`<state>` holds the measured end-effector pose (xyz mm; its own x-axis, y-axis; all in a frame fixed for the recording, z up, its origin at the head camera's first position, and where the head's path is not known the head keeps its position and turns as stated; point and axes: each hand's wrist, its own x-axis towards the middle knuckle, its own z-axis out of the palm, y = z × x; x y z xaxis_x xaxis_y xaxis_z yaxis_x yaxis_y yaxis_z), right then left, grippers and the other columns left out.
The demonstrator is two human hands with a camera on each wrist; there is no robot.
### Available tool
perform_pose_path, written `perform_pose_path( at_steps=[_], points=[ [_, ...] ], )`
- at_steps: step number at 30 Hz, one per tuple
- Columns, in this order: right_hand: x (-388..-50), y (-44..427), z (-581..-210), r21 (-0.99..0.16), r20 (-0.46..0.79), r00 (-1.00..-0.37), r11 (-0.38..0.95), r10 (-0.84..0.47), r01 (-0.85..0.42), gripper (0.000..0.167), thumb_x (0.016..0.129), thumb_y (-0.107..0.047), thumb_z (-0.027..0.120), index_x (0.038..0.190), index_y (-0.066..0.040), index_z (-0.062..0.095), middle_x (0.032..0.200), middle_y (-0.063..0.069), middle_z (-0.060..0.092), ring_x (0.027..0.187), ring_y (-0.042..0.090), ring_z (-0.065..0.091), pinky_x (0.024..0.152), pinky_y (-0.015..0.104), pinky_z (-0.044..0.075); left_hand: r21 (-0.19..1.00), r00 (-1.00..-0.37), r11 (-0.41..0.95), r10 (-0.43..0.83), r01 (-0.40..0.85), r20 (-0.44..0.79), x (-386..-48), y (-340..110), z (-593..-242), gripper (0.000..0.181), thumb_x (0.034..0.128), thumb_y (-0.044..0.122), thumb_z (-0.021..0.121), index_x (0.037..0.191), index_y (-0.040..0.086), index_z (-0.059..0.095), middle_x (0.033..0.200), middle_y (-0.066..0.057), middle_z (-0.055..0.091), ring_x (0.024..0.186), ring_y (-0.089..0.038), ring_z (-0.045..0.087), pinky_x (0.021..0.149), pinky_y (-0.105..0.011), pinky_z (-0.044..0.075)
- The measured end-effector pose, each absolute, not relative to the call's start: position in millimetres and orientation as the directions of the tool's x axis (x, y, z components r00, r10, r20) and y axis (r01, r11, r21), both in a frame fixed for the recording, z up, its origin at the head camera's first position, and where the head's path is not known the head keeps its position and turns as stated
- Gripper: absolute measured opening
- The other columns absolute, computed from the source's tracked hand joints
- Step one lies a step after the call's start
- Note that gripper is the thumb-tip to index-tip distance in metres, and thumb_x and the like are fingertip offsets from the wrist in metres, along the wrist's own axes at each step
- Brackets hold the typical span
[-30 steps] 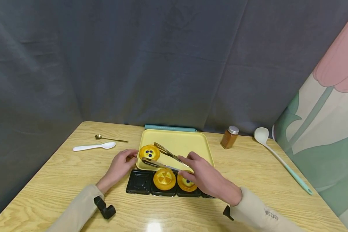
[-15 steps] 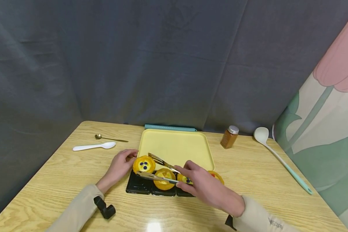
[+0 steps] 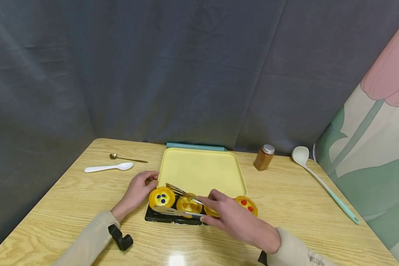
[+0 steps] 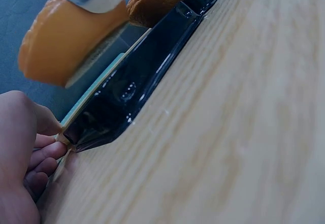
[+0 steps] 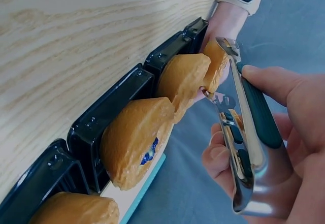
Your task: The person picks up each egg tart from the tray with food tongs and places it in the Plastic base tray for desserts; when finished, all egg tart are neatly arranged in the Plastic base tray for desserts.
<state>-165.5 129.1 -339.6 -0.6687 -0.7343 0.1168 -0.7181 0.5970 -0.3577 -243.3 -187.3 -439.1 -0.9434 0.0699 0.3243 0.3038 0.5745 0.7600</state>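
Observation:
My right hand (image 3: 234,218) grips metal tongs (image 3: 173,211) with dark green handle pads. Between the tong tips is an egg tart (image 3: 161,198) topped with blueberries. The tart hangs over the leftmost compartment of a black plastic tray (image 3: 157,216); a gap under it shows in the left wrist view. Other tarts sit in the black tray's compartments: a cream-patterned one (image 3: 189,204), a blueberry one (image 5: 132,137) partly covered by my right hand, and a red-topped one (image 3: 247,205). My left hand (image 3: 137,190) pinches the front left corner of the yellow tray (image 3: 199,168) beside the black tray.
A white spoon (image 3: 109,167) and a small gold spoon (image 3: 129,159) lie at the left. Behind the yellow tray is a teal bar (image 3: 196,147). A spice jar (image 3: 263,157) stands at the right, with a long ladle (image 3: 326,186) beyond it.
The right hand has brought the tongs and blueberry tart from the yellow tray toward the front left, over the leftmost black compartment. The left hand has stayed in place.

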Motion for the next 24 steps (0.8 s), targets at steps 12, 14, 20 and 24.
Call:
perform_pose_path(
  at_steps=[12, 14, 20, 24],
  points=[
    [-166.6, 126.2, -342.1, -0.323, 0.080, -0.664, 0.611, -0.743, -0.723, 0.051, 0.099, -0.034, 0.065, 0.145, -0.012, 0.057, 0.101, -0.001, 0.053, 0.075, 0.005, 0.047, 0.063, 0.018, 0.045, 0.756, -0.941, 0.579, 0.061, 0.304, 0.332, -244.9, -186.9, -439.7, 0.032, 0.0946, 0.007, 0.065, 0.126, -0.002, 0.067, 0.106, -0.007, 0.067, 0.098, -0.024, 0.058, 0.087, -0.044, 0.046],
    [-166.3, 126.6, -341.6, -0.325, 0.081, -0.665, 0.611, -0.742, -0.722, 0.051, 0.099, -0.034, 0.065, 0.145, -0.013, 0.057, 0.101, -0.001, 0.053, 0.075, 0.005, 0.047, 0.062, 0.018, 0.045, 0.756, -0.942, 0.579, 0.062, 0.304, 0.331, -244.9, -186.7, -439.5, 0.033, 0.0945, 0.007, 0.065, 0.126, -0.003, 0.067, 0.106, -0.007, 0.067, 0.098, -0.024, 0.058, 0.088, -0.044, 0.046],
    [-163.9, 130.2, -338.8, -0.372, 0.097, -0.676, 0.603, -0.731, -0.706, 0.051, 0.099, -0.033, 0.066, 0.145, -0.011, 0.057, 0.099, -0.001, 0.051, 0.073, 0.005, 0.046, 0.060, 0.019, 0.044, 0.756, -0.942, 0.577, 0.069, 0.307, 0.330, -244.3, -186.8, -439.4, 0.033, 0.0950, 0.006, 0.065, 0.126, -0.003, 0.066, 0.107, -0.007, 0.067, 0.100, -0.025, 0.058, 0.088, -0.045, 0.047],
    [-162.4, 135.5, -335.8, -0.399, 0.124, -0.688, 0.599, -0.715, -0.694, 0.051, 0.100, -0.034, 0.064, 0.144, -0.011, 0.057, 0.097, -0.002, 0.049, 0.072, 0.006, 0.046, 0.060, 0.019, 0.043, 0.754, -0.940, 0.579, 0.067, 0.310, 0.335, -244.4, -187.0, -439.9, 0.032, 0.0949, 0.006, 0.065, 0.126, -0.003, 0.067, 0.106, -0.007, 0.067, 0.100, -0.025, 0.058, 0.088, -0.045, 0.047]
  ],
)
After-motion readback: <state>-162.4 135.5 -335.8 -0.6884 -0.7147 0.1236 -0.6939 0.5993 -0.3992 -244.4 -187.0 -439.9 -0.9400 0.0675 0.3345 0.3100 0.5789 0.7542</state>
